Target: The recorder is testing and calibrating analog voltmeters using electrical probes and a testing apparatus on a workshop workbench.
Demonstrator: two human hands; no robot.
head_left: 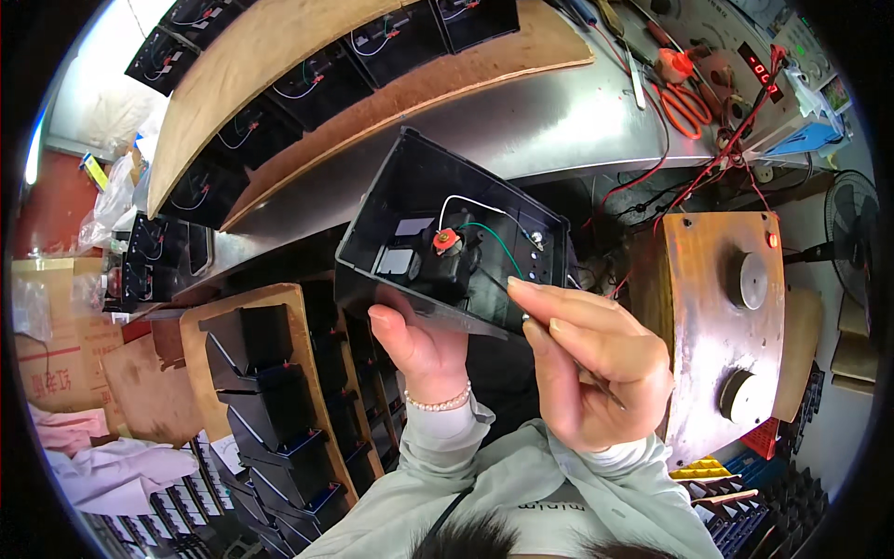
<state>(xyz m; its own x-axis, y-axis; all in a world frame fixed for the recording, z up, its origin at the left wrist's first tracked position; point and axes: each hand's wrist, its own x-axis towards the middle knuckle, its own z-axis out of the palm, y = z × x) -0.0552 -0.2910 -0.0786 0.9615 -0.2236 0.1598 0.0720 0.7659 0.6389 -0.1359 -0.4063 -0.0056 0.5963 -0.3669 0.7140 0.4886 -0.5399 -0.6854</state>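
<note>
My left hand (419, 349) supports an open black plastic box (372, 279) from beneath, its thumb against the near wall. Inside the box sits a black part with a red-and-brass top (447, 242). From there a white wire (475, 198) arcs to a metal terminal on the right-hand wall, and a green wire (498, 238) runs toward the fingertips of my right hand (596, 359). That hand is closed in a pinch on a thin metal tool (605, 391), whose shaft shows below the fingers. Its working end at the box's near right corner is mostly hidden.
Wooden boards (400, 107) on the metal bench (521, 130) carry several similar black boxes. Orange-handled scissors (684, 110) and red leads lie at the back right. A metal-faced wooden cabinet with knobs (717, 335) stands right, a fan (852, 224) beyond. Stacked black boxes (265, 401) stand left.
</note>
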